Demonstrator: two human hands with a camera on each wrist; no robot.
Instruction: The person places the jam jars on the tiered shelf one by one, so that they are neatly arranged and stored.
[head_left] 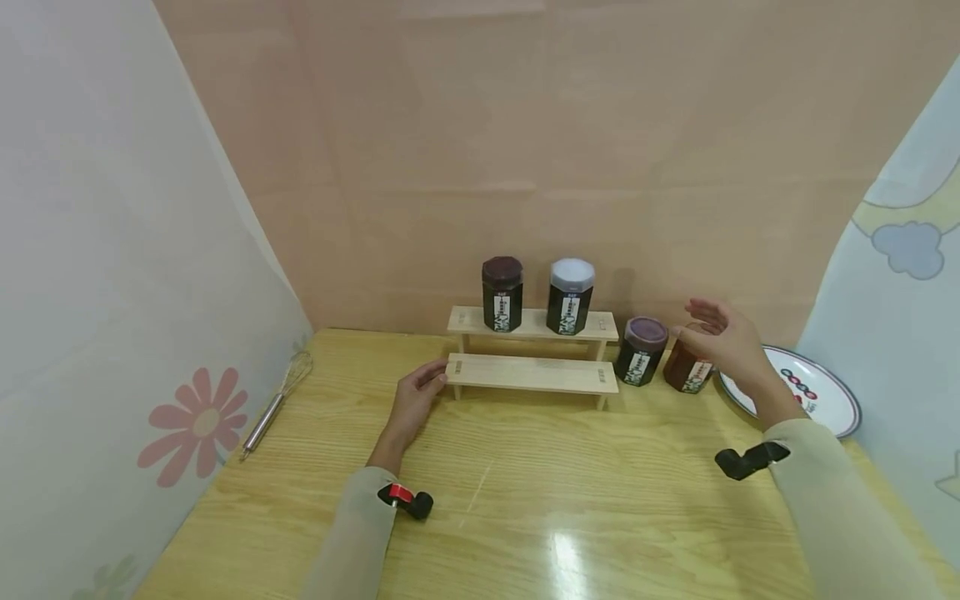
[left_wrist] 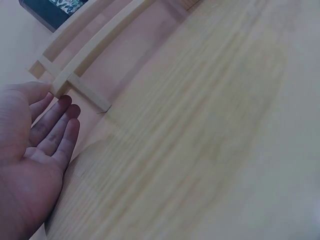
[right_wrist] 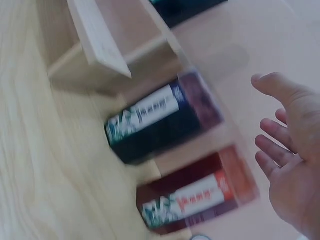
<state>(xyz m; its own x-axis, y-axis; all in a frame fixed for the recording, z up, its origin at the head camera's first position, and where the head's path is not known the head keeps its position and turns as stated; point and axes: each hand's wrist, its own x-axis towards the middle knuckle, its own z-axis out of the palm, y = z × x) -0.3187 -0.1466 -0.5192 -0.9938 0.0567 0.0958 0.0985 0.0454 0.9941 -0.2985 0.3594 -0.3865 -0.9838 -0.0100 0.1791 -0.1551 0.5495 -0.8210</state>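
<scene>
My left hand (head_left: pixel 415 400) touches the left end of the lower board of a two-tier wooden stand (head_left: pixel 532 373), its fingers relaxed and slightly bent. In the left wrist view, the thumb (left_wrist: pixel 37 91) meets the board's end. My right hand (head_left: pixel 723 337) is raised by a reddish-brown jar (head_left: pixel 684 371), holding nothing. The right wrist view shows its fingers apart from that jar (right_wrist: pixel 192 197). A black jar with a purple lid (head_left: pixel 639 354) stands between it and the stand. On the upper tier are a dark-lidded jar (head_left: pixel 502 296) and a white-lidded jar (head_left: pixel 570 298).
A whisk (head_left: pixel 273 408) lies at the table's left side. An oval plate (head_left: pixel 825 387) with a dark rim sits at the right, partly under the right forearm. Cloth walls (head_left: pixel 450 167) enclose the back and sides of the wooden table (head_left: pixel 540 475).
</scene>
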